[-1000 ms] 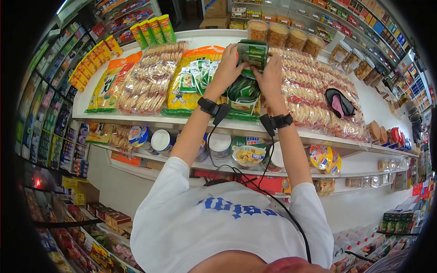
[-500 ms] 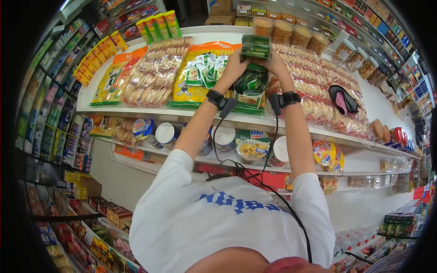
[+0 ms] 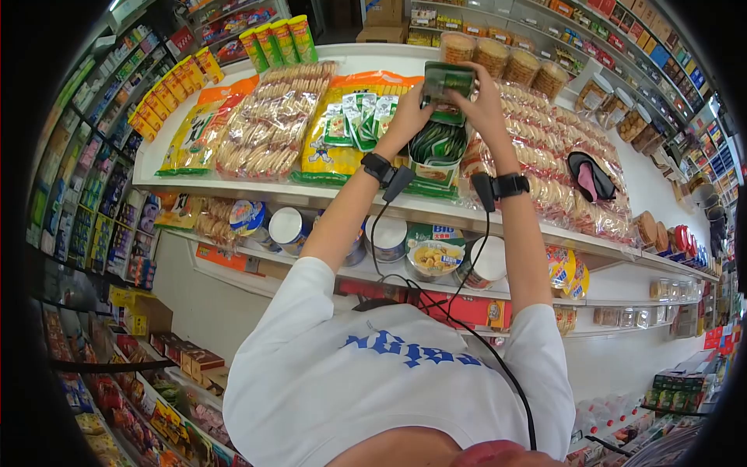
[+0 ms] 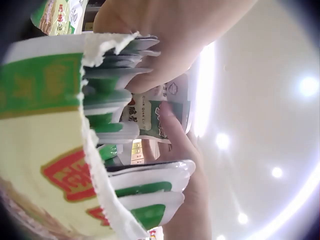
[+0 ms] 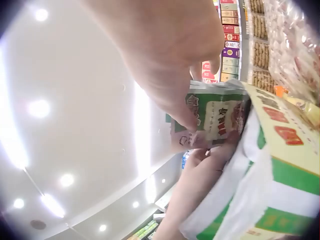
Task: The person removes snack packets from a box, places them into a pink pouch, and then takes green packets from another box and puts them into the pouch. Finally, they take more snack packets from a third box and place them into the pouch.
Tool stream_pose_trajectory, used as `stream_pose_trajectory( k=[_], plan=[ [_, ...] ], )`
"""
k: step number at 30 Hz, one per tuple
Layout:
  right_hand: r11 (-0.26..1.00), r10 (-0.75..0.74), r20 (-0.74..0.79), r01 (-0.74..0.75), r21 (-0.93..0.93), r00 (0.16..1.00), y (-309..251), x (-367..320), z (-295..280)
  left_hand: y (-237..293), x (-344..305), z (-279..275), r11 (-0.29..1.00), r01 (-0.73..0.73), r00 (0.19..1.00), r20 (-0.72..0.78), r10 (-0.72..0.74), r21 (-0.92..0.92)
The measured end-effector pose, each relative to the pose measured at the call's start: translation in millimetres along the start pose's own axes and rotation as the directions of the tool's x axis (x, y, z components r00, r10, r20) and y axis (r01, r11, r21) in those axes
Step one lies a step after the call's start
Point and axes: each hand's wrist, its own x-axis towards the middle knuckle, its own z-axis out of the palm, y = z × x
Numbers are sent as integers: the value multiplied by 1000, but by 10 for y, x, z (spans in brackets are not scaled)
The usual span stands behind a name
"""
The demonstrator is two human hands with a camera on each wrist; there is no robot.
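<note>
Both hands are over a torn-open box point(image 3: 433, 174) full of small green packets point(image 3: 438, 143). A green packet stack point(image 3: 449, 81) is held above the box's back edge. My right hand point(image 3: 485, 105) grips it from the right, its thumb across the front, as the right wrist view also shows on the packet point(image 5: 215, 117). The left hand point(image 3: 408, 117) is at the stack's lower left; in the right wrist view its fingers point(image 5: 220, 155) touch the packet's lower edge. The left wrist view shows the box's ragged rim point(image 4: 92, 145) with packets standing inside.
Left of the box, loose green-and-white packets point(image 3: 362, 117) lie on a yellow bag point(image 3: 317, 156). Bagged round crackers point(image 3: 272, 124) flank both sides. Clear jars point(image 3: 492, 56) stand behind, and a black-and-pink item point(image 3: 591, 177) lies on the right-hand crackers.
The right hand has shifted up along the stack's right side, its thumb now over the front. The stack has tilted more upright. The head view has shifted slightly.
</note>
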Motion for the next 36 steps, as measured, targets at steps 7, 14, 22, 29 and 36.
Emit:
stream_pose_trajectory(
  k=[7,14,22,29,36],
  plan=[
    [903,-261,-49,226,-366,964,43,16,54,-193,-65,-10,1000,-12,1000,-1,12,-27],
    [941,0,67,22,-339,998,13,188,-74,-44,-88,-26,993,104,994,50,-101,-58],
    [948,-68,132,105,-299,989,172,145,27,-124,-121,69,980,174,984,17,-176,91],
    [907,-153,-7,138,-398,988,-424,-137,177,77,-194,24,978,195,981,-1,-196,68],
    [913,-73,3,68,-401,997,-685,-314,35,147,-378,-465,972,101,957,-286,-37,213]
  ],
)
